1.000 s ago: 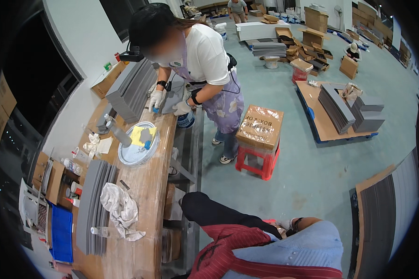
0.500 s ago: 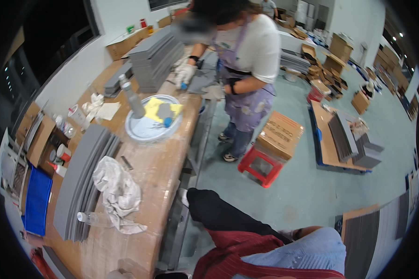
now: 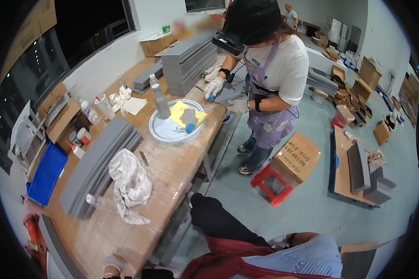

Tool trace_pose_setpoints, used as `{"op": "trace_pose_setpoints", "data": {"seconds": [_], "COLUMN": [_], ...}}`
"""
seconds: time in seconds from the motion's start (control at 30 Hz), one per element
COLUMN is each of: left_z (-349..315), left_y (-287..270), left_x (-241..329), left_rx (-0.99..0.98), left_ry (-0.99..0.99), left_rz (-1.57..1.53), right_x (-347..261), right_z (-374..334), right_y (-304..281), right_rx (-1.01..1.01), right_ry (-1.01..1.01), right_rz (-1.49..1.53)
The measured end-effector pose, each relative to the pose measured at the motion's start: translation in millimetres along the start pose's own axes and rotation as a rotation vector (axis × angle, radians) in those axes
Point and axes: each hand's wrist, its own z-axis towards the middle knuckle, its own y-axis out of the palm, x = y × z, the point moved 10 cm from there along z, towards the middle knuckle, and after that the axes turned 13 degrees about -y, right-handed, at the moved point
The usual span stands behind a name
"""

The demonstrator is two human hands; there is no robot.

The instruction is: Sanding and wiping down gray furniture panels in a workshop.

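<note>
My left hand (image 3: 113,263), in a pale glove, is at the near end of the wooden worktable (image 3: 93,237), low in the picture. Its fingers are too blurred to read. My right hand (image 3: 278,241), with a dark band at the wrist, lies by my black-trousered leg, past the red apron (image 3: 219,260); its fingers are mostly hidden. On the table ahead of my left hand are a crumpled white cloth (image 3: 131,181), a clear bottle (image 3: 97,201) on its side and a stack of long grey boards (image 3: 95,162).
Across the table's far end a co-worker (image 3: 277,69) in white gloves handles a grey piece. A round white lid (image 3: 160,135) bears a grey bottle (image 3: 161,104) and yellow sheet (image 3: 199,115). On the floor, a carton (image 3: 295,158) tops a red stool (image 3: 271,186); a loaded trolley (image 3: 342,158) stands right.
My view has shifted, so the table and co-worker sit further right. My left hand shows more at the lower edge. The co-worker's head has lifted slightly.
</note>
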Motion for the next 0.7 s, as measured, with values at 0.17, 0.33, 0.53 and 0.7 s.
{"op": "trace_pose_setpoints", "data": {"seconds": [0.17,0.33,0.53,0.7], "left_z": [-55.1,-99.5,-99.8,-38.4], "left_y": [-9.3,-12.4,-29.9,-99.7], "left_x": [17.6,38.7,37.9,35.9], "left_rx": [0.19,0.267,0.157,0.296], "left_ry": [0.076,-0.042,-0.044,0.088], "left_rz": [-0.245,-0.483,-0.61,-1.457], "right_x": [-95.5,-384.3,-560.8,-651.7], "right_z": [0.3,-61.8,-67.5,-79.5], "right_y": [-84.8,-166.1,-8.2,190.2], "right_rx": [-0.079,0.612,0.286,0.144], "right_ry": [-0.209,-1.257,-1.185,-1.33], "right_rz": [-0.294,-0.754,0.003,-0.637]}}
